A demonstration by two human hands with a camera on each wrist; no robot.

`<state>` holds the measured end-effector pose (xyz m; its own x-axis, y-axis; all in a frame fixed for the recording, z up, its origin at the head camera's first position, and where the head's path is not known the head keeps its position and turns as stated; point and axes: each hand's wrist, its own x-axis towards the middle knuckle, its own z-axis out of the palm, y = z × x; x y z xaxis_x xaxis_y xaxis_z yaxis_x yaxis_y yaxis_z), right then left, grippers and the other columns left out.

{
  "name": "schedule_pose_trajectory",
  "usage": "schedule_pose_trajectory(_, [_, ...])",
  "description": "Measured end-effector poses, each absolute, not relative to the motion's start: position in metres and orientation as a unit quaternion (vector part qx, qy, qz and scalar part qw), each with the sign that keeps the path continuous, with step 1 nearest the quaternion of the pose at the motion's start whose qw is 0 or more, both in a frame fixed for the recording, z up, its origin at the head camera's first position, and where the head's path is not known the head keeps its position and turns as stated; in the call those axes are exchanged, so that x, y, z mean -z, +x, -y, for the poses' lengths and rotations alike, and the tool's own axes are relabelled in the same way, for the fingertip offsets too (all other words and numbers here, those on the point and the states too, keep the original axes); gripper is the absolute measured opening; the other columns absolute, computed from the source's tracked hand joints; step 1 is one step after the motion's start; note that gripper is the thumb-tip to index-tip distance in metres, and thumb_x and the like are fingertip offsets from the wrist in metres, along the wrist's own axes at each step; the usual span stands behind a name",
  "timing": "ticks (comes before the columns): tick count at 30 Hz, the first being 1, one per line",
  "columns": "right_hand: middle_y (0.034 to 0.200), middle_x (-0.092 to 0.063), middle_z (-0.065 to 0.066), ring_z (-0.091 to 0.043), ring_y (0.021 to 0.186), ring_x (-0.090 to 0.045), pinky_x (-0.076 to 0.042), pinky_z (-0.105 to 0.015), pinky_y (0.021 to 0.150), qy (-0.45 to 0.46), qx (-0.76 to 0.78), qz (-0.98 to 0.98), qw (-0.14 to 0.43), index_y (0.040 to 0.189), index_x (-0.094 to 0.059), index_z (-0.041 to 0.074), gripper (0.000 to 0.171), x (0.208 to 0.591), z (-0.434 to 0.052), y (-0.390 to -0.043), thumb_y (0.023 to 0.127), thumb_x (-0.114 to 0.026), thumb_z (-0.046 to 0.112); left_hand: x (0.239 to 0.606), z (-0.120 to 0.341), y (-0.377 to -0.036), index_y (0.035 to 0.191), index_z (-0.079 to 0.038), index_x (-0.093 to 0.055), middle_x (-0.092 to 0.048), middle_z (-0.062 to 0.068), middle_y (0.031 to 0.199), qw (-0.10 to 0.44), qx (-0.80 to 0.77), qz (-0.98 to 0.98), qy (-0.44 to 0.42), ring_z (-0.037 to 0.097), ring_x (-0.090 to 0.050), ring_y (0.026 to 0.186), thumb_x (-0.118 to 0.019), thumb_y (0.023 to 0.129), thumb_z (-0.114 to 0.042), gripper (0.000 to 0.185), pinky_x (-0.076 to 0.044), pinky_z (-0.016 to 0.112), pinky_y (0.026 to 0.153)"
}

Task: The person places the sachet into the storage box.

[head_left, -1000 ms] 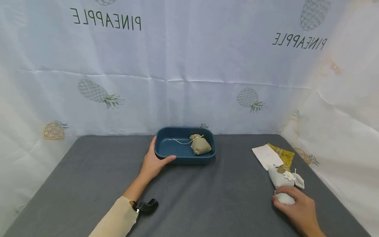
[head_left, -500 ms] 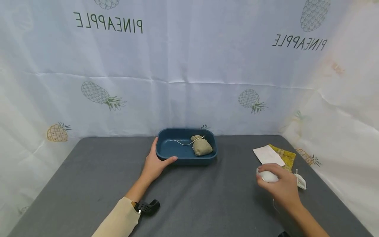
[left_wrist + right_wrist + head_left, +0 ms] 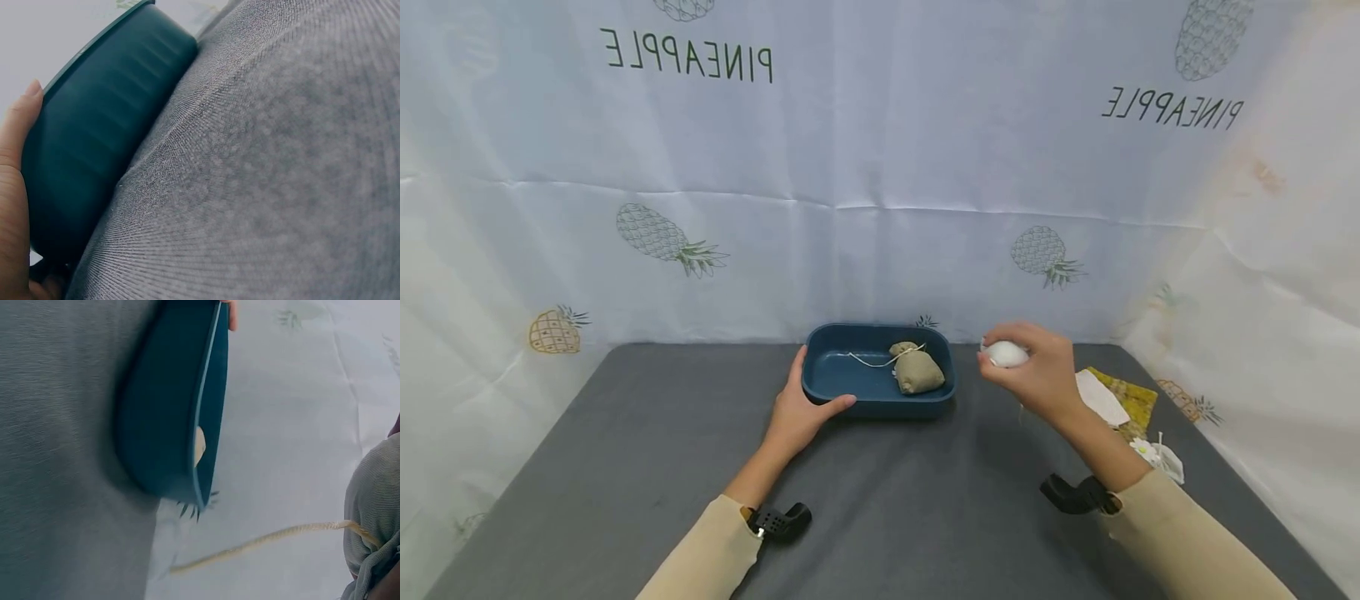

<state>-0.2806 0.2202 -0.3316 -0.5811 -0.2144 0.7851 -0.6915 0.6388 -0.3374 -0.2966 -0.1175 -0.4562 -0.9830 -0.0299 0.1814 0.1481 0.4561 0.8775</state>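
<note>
A dark blue rectangular tub (image 3: 880, 408) stands at the back of the table, with a beige drawstring pouch (image 3: 919, 372) lying in its right half. My left hand (image 3: 793, 414) grips the tub's left front corner, thumb along the front wall and fingers on the left side. In the left wrist view the thumb (image 3: 19, 122) lies against the tub wall. Raised just right of the tub, my right hand (image 3: 1037, 371) holds a white drawstring pouch (image 3: 1007, 354). The right wrist view shows that pouch's cream cord (image 3: 262, 540) dangling from it.
At the table's right side lie a white cloth piece (image 3: 1100, 397), a yellow patterned cloth (image 3: 1131, 400) and another white pouch with a daisy (image 3: 1167, 460), partly behind the right arm. A pineapple-print curtain (image 3: 880, 167) hangs behind the grey table (image 3: 880, 517).
My right hand has lifted the white pouch from the right side of the table and carried it leftward and back toward the tub. The left hand has stayed at the tub's corner.
</note>
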Motion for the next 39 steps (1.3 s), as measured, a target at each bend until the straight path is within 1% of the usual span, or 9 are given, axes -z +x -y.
schedule_pose_trajectory(2, [0.090, -0.076, -0.007, -0.019, 0.073, -0.068, -0.053, -0.023, 0.056, 0.288, -0.332, 0.826, 0.354, 0.086, -0.077, 0.010, 0.014, 0.328, -0.208, -0.291, 0.074, -0.082, 0.006, 0.457, 0.118, -0.297, 0.164, -0.027, -0.007, -0.028, 0.015, 0.167, 0.087, 0.519, 0.850, -0.034, 0.043, -0.037, 0.148, -0.083, 0.078, -0.053, 0.117, -0.036, 0.067, 0.113])
schedule_pose_trajectory(7, [0.091, -0.075, -0.008, -0.020, 0.070, -0.067, -0.054, -0.027, 0.054, 0.316, -0.323, 0.827, 0.334, 0.087, -0.077, 0.010, 0.013, 0.325, -0.179, -0.312, 0.076, -0.082, 0.010, 0.457, 0.118, -0.297, 0.164, -0.028, -0.008, -0.029, 0.015, 0.167, 0.090, 0.518, 0.850, -0.035, 0.042, -0.038, 0.148, -0.083, 0.078, -0.053, 0.117, -0.037, 0.066, 0.113])
schedule_pose_trajectory(14, [0.095, -0.075, -0.012, -0.024, 0.072, -0.069, -0.057, -0.037, 0.056, 0.334, -0.307, 0.834, 0.314, 0.086, -0.076, 0.008, 0.012, 0.325, -0.145, -0.337, 0.078, -0.081, 0.015, 0.457, 0.117, -0.298, 0.164, -0.029, -0.009, -0.031, 0.015, 0.166, 0.088, 0.524, 0.847, -0.029, 0.042, -0.039, 0.147, -0.084, 0.077, -0.053, 0.117, -0.037, 0.065, 0.113])
schedule_pose_trajectory(21, [0.095, -0.074, -0.013, -0.025, 0.075, -0.068, -0.058, -0.038, 0.058, 0.337, -0.303, 0.843, 0.289, 0.088, -0.076, 0.008, 0.013, 0.333, -0.117, -0.359, 0.080, -0.079, 0.017, 0.457, 0.118, -0.299, 0.164, -0.029, -0.010, -0.033, 0.015, 0.165, 0.095, 0.523, 0.846, -0.024, 0.041, -0.041, 0.146, -0.085, 0.076, -0.053, 0.118, -0.038, 0.065, 0.112])
schedule_pose_trajectory(24, [0.095, -0.074, -0.012, -0.026, 0.079, -0.068, -0.058, -0.038, 0.060, 0.338, -0.298, 0.848, 0.278, 0.088, -0.077, 0.007, 0.014, 0.341, -0.108, -0.368, 0.080, -0.079, 0.019, 0.457, 0.118, -0.299, 0.164, -0.029, -0.010, -0.034, 0.014, 0.164, 0.093, 0.525, 0.846, -0.023, 0.040, -0.041, 0.146, -0.085, 0.076, -0.053, 0.119, -0.039, 0.064, 0.112])
schedule_pose_trajectory(28, [0.096, -0.074, -0.012, -0.026, 0.079, -0.068, -0.057, -0.037, 0.061, 0.337, -0.289, 0.858, 0.258, 0.089, -0.077, 0.008, 0.015, 0.356, -0.100, -0.378, 0.081, -0.079, 0.020, 0.458, 0.117, -0.300, 0.164, -0.030, -0.010, -0.033, 0.013, 0.165, 0.089, 0.529, 0.844, -0.024, 0.041, -0.040, 0.147, -0.086, 0.075, -0.054, 0.119, -0.038, 0.065, 0.112])
schedule_pose_trajectory(31, [0.098, -0.074, -0.012, -0.026, 0.079, -0.068, -0.058, -0.037, 0.062, 0.328, -0.285, 0.870, 0.234, 0.092, -0.078, 0.007, 0.016, 0.366, -0.096, -0.384, 0.082, -0.079, 0.021, 0.457, 0.116, -0.300, 0.164, -0.030, -0.010, -0.032, 0.012, 0.166, 0.088, 0.533, 0.841, -0.028, 0.040, -0.039, 0.148, -0.086, 0.075, -0.054, 0.119, -0.037, 0.066, 0.112])
schedule_pose_trajectory(35, [0.103, -0.073, -0.013, -0.028, 0.086, -0.068, -0.058, -0.039, 0.068, 0.312, -0.272, 0.889, 0.196, 0.096, -0.078, 0.006, 0.021, 0.376, -0.091, -0.390, 0.083, -0.080, 0.022, 0.457, 0.115, -0.300, 0.164, -0.030, -0.010, -0.031, 0.011, 0.166, 0.093, 0.535, 0.839, -0.030, 0.039, -0.038, 0.148, -0.085, 0.076, -0.053, 0.118, -0.036, 0.065, 0.114])
schedule_pose_trajectory(39, [0.108, -0.072, -0.012, -0.027, 0.091, -0.066, -0.058, -0.039, 0.071, 0.299, -0.249, 0.908, 0.153, 0.100, -0.078, 0.008, 0.022, 0.386, -0.085, -0.395, 0.085, -0.080, 0.024, 0.456, 0.116, -0.298, 0.164, -0.029, -0.011, -0.031, 0.011, 0.166, 0.097, 0.537, 0.838, -0.028, 0.038, -0.038, 0.149, -0.086, 0.076, -0.051, 0.117, -0.036, 0.065, 0.114])
